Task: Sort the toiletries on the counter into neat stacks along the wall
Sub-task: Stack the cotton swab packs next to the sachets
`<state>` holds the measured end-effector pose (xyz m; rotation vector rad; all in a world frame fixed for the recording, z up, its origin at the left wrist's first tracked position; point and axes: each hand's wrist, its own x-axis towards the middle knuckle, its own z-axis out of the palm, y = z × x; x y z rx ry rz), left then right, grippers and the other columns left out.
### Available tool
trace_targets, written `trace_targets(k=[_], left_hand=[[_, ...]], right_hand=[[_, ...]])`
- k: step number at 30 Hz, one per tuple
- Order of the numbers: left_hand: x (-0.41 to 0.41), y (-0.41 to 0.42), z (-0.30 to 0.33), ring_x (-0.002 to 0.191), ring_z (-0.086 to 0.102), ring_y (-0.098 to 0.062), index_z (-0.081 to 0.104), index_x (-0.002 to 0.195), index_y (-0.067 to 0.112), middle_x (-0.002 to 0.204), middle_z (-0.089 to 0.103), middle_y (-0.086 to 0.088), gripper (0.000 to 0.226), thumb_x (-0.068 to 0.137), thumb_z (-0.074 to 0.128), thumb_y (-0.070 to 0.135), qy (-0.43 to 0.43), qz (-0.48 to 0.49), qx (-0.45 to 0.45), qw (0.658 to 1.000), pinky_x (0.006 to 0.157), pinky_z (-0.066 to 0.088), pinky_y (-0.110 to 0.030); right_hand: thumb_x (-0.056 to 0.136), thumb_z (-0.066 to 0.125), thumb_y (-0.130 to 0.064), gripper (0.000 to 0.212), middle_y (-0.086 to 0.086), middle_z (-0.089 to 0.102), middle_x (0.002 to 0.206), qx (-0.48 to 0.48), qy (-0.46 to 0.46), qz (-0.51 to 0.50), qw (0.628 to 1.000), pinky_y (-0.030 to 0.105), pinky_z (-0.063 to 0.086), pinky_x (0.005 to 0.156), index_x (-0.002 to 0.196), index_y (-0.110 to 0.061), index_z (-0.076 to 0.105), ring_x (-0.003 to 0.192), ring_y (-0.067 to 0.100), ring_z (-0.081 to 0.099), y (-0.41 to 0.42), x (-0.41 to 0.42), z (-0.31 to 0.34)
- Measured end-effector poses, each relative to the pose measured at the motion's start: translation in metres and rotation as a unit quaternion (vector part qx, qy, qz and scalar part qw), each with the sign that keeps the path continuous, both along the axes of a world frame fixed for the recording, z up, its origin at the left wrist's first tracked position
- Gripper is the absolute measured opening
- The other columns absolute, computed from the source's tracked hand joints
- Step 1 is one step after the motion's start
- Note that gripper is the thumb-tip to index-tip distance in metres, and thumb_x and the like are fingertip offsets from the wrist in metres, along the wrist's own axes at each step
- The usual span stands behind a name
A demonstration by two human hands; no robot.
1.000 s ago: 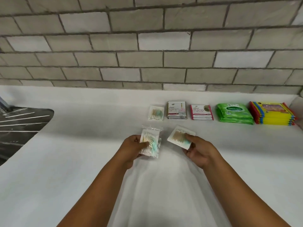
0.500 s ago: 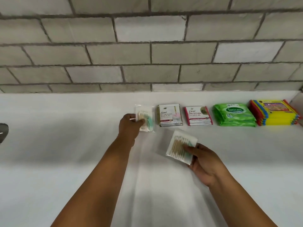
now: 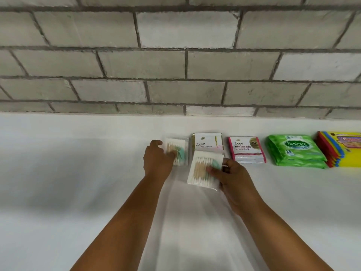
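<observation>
While the left hand (image 3: 158,160) presses a cotton swab packet (image 3: 176,151) onto the swab stack at the left end of the row, most of the sorting appears complete. Taking the white Dove sachet stack (image 3: 207,144) as reference: the swab stack lies just to its left, touching or nearly so; the pink Dove bio keratin sachet stack (image 3: 246,150) sits just to its right; the green Sanicare wipes stack (image 3: 295,152) follows further right; the multicoloured packet stack (image 3: 340,151) ends the row, partly cut off by the frame edge. All stacks lie on the white surface (image 3: 68,173) near the block wall (image 3: 175,65).

The left hand's fingers curl over the packet's left edge; whether they pinch it or only press it cannot be told. The right hand (image 3: 232,179) grips a second cotton swab packet (image 3: 205,169) between thumb and fingers, raised in front of the white Dove stack and overlapping its lower edge.

Remaining work, as judged: seat the left packet squarely, then add the right-hand packet on top. No other loose items are visible.
</observation>
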<state>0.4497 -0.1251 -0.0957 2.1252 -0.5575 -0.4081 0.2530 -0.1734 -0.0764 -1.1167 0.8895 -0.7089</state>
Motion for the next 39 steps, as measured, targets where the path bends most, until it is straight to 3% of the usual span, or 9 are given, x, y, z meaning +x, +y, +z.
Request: trace_targets(k=[3, 7, 9, 12, 16, 20, 26, 32, 39], left_hand=[[0.001, 0.004, -0.005, 0.102, 0.061, -0.023, 0.051, 0.122, 0.021, 0.117, 0.059, -0.003, 0.048, 0.083, 0.071, 0.04, -0.007, 0.005, -0.036, 0.999, 0.092, 0.053, -0.043], [0.004, 0.02, -0.006, 0.092, 0.063, -0.018, 0.058, 0.107, 0.018, 0.103, 0.064, 0.0, 0.021, 0.097, 0.05, 0.035, -0.007, 0.005, -0.096, 0.995, 0.076, 0.051, -0.028], [0.003, 0.029, -0.005, 0.083, 0.06, -0.014, 0.058, 0.095, 0.02, 0.092, 0.063, 0.003, 0.021, 0.101, 0.042, 0.031, -0.027, -0.023, -0.098, 0.995, 0.067, 0.044, -0.021], [0.0, 0.038, -0.002, 0.077, 0.055, -0.007, 0.056, 0.094, 0.022, 0.088, 0.06, 0.008, 0.022, 0.104, 0.038, 0.029, -0.03, -0.043, -0.123, 0.991, 0.069, 0.04, -0.012], [0.001, 0.04, -0.005, 0.093, 0.059, -0.008, 0.062, 0.118, 0.017, 0.106, 0.064, 0.009, 0.03, 0.1, 0.046, 0.034, -0.017, -0.05, -0.114, 0.992, 0.073, 0.039, -0.006], [0.001, 0.04, -0.012, 0.103, 0.06, -0.007, 0.057, 0.131, 0.023, 0.124, 0.063, 0.011, 0.046, 0.089, 0.064, 0.039, 0.004, -0.061, -0.11, 0.992, 0.09, 0.046, -0.018], [0.0, 0.041, -0.015, 0.096, 0.059, -0.002, 0.057, 0.129, 0.029, 0.122, 0.062, 0.013, 0.052, 0.08, 0.074, 0.031, -0.014, -0.076, -0.103, 0.992, 0.076, 0.039, -0.001], [0.0, 0.043, -0.015, 0.101, 0.056, -0.001, 0.056, 0.129, 0.032, 0.121, 0.059, 0.016, 0.05, 0.082, 0.073, 0.032, -0.023, -0.089, -0.125, 0.988, 0.076, 0.038, -0.001], [-0.001, 0.043, -0.017, 0.102, 0.056, -0.001, 0.054, 0.115, 0.04, 0.116, 0.054, 0.02, 0.048, 0.077, 0.08, 0.029, -0.048, -0.132, -0.145, 0.979, 0.08, 0.044, -0.004]], right_hand=[[0.08, 0.075, -0.005, 0.029, 0.005, 0.074, 0.096, -0.091, 0.074, -0.014, 0.993, 0.028, 0.054, 0.066, 0.106, -0.013, 0.063, 0.088, 0.021, 0.072, -0.008, 0.024, 0.009], [0.08, 0.076, -0.01, 0.047, 0.001, 0.071, 0.095, -0.155, 0.114, -0.002, 0.981, 0.027, 0.056, 0.07, 0.118, -0.021, 0.05, 0.082, 0.013, 0.07, -0.015, 0.057, 0.017], [0.081, 0.076, -0.014, 0.053, 0.004, 0.07, 0.098, -0.183, 0.144, 0.018, 0.972, 0.026, 0.055, 0.069, 0.125, -0.022, 0.046, 0.084, 0.015, 0.069, -0.016, 0.075, 0.017], [0.081, 0.075, -0.019, 0.056, 0.005, 0.065, 0.108, -0.248, 0.204, 0.022, 0.947, 0.03, 0.052, 0.084, 0.129, -0.018, 0.046, 0.098, 0.022, 0.065, -0.018, 0.097, 0.014], [0.085, 0.071, -0.017, 0.061, 0.009, 0.061, 0.125, -0.305, 0.256, 0.009, 0.917, 0.023, 0.042, 0.087, 0.137, -0.013, 0.041, 0.114, 0.025, 0.06, -0.019, 0.112, 0.008], [0.087, 0.066, -0.015, 0.055, 0.013, 0.056, 0.121, -0.373, 0.301, 0.003, 0.878, 0.025, 0.041, 0.087, 0.136, -0.009, 0.042, 0.113, 0.027, 0.055, -0.017, 0.114, -0.003], [0.09, 0.06, -0.02, 0.036, 0.017, 0.052, 0.115, -0.467, 0.376, -0.006, 0.8, 0.037, 0.045, 0.094, 0.122, -0.004, 0.055, 0.109, 0.032, 0.05, -0.009, 0.112, -0.01], [0.091, 0.059, -0.022, 0.032, 0.008, 0.061, 0.109, -0.442, 0.281, -0.065, 0.849, 0.024, 0.04, 0.09, 0.121, -0.01, 0.058, 0.104, 0.021, 0.054, 0.02, 0.085, -0.021], [0.095, 0.053, -0.023, 0.033, 0.004, 0.062, 0.117, -0.346, 0.237, -0.039, 0.907, 0.039, 0.049, 0.095, 0.126, -0.013, 0.055, 0.109, 0.021, 0.058, 0.033, 0.079, -0.033]])
